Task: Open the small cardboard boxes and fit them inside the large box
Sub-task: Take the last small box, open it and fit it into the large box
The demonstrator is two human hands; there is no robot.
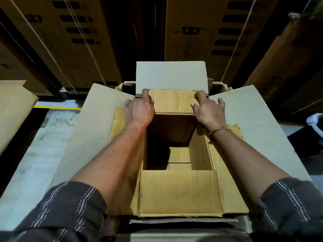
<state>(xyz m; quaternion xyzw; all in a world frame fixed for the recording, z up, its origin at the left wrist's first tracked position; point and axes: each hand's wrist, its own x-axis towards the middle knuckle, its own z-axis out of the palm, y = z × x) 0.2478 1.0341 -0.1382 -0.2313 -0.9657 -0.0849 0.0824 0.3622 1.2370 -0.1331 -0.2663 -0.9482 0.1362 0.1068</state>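
A small brown cardboard box point(178, 189) stands open at the centre, seated inside the large box point(90, 130), whose pale flaps spread out to the left and right. The small box's near flap lies flat toward me and its far flap point(172, 101) folds inward. My left hand point(139, 109) presses on the far flap's left corner. My right hand point(208, 110), with a gold bracelet on the wrist, presses on its right corner. Behind the hands a grey far flap point(171, 75) stands upright. The small box's dark interior shows its folded bottom panels.
Tall stacked cartons point(73, 41) with strapping bands rise behind. Another carton's flap point(12, 109) sits at the left edge. Grey concrete floor point(35, 154) with a yellow line lies to the left. A dark object with a white part point(314, 130) sits at right.
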